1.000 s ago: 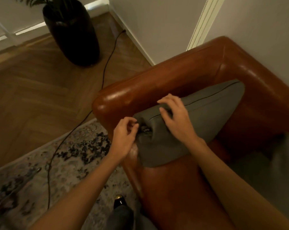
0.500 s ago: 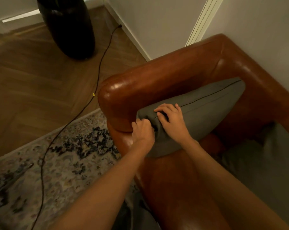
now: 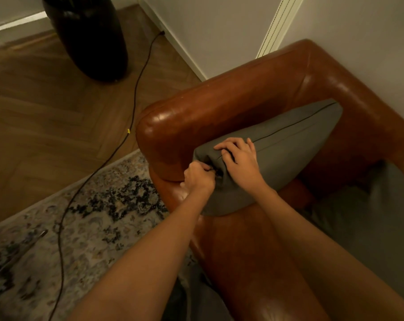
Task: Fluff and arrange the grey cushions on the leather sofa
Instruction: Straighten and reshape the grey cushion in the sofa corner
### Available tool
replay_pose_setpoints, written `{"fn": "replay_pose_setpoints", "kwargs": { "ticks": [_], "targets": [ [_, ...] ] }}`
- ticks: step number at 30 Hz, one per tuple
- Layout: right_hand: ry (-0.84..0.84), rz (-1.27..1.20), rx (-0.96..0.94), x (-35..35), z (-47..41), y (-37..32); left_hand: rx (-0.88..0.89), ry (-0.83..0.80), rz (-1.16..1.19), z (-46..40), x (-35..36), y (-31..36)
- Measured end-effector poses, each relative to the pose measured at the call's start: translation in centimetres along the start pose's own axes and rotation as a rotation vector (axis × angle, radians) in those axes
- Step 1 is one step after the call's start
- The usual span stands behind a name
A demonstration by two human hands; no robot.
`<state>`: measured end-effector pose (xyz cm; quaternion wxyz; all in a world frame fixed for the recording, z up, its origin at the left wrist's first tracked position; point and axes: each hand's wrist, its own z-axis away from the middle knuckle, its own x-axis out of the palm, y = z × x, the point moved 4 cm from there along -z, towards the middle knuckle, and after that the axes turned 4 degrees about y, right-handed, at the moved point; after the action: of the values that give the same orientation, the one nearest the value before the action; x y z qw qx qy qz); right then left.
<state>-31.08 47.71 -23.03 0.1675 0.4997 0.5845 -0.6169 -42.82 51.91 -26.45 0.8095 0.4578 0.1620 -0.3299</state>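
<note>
Hands point(image 3: 219, 167) both grip the grey cushion point(image 3: 284, 144) on the sofa arm point(image 3: 196, 117), black cable point(image 3: 136, 89) and vase point(image 3: 89, 35) beyond.

A dim, warm-toned room is being shown, with the scene being lit softly from above. Glare is being thrown back from the rounded arm of the leather sofa point(image 3: 173, 117) in pale patches. A bright strip is being cast along the floor point(image 3: 18, 23) at top left. Deep shadow is being held around the dark vase point(image 3: 89, 35). Straight wall lines are being bent by wide-angle distortion, and the forearms at the lower edge are being rendered soft and stretched
</note>
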Motion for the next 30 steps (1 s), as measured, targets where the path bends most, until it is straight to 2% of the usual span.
{"fn": "replay_pose_setpoints", "kwargs": {
  "ticks": [5, 10, 13, 18, 21, 23, 26, 28, 30],
  "targets": [
    [0.006, 0.005, -0.004, 0.1, -0.2, 0.1, -0.079, -0.044, 0.152, -0.8, -0.2, -0.6],
    [-0.013, -0.002, 0.012, -0.1, -0.9, 0.1, 0.001, -0.085, 0.151, -1.7, -0.3, -0.2],
    [-0.069, 0.018, -0.012, -0.3, -1.1, 0.2, 0.073, -0.103, 0.058, -2.4, -1.0, 0.3],
    [-0.173, 0.125, -0.116, -1.1, -0.7, 0.7, 0.264, -0.263, -0.16, -3.5, -4.0, 2.2],
    [-0.184, 0.143, -0.138, -1.3, -0.6, 1.1, 0.314, -0.488, -0.073, -3.9, -6.2, 3.7],
    [-0.175, 0.164, -0.145, -1.4, -0.5, 1.2, 0.263, -0.64, -0.027, -4.1, -7.4, 4.2],
    [-0.176, 0.154, -0.132, -1.4, -0.7, 1.4, 0.05, -0.791, 0.172, -4.3, -7.6, 3.0],
    [-0.2, 0.148, -0.119, -1.1, -0.9, 1.4, -0.102, -0.756, 0.397, -3.8, -6.6, 1.7],
    [-0.209, 0.158, -0.102, -0.6, -1.1, 1.4, -0.141, -0.587, 0.585, -2.9, -5.7, 0.9]
  ]
}}
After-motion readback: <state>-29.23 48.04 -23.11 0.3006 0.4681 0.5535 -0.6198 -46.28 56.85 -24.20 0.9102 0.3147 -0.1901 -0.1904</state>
